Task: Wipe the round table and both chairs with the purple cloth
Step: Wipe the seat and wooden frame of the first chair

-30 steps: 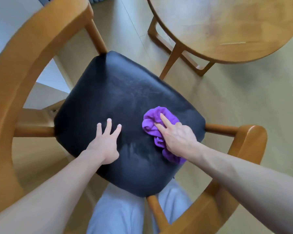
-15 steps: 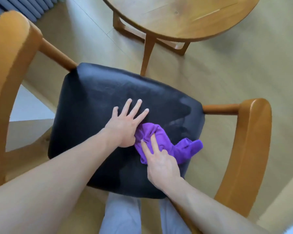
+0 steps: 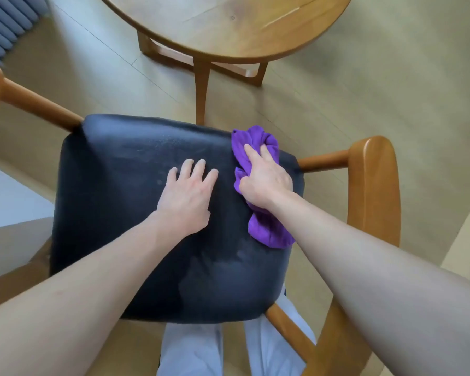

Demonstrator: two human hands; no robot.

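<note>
A wooden chair with a black padded seat (image 3: 120, 185) fills the middle of the view. My right hand (image 3: 265, 180) presses the bunched purple cloth (image 3: 266, 232) onto the seat's far right corner, fingers lying over the cloth. Part of the cloth trails back under my wrist. My left hand (image 3: 186, 196) lies flat on the seat's middle, fingers spread, holding nothing. The round wooden table (image 3: 228, 31) stands beyond the chair at the top of the view.
The chair's curved wooden backrest and arm (image 3: 373, 191) wraps around the right side; another part of the wooden frame (image 3: 36, 104) runs at the left. Table legs (image 3: 201, 85) stand just past the seat. A grey radiator (image 3: 6, 25) sits top left. Pale wood floor surrounds.
My right hand has slid the cloth from the seat's near right part up to its far right corner. My left hand has stayed on the seat's middle.
</note>
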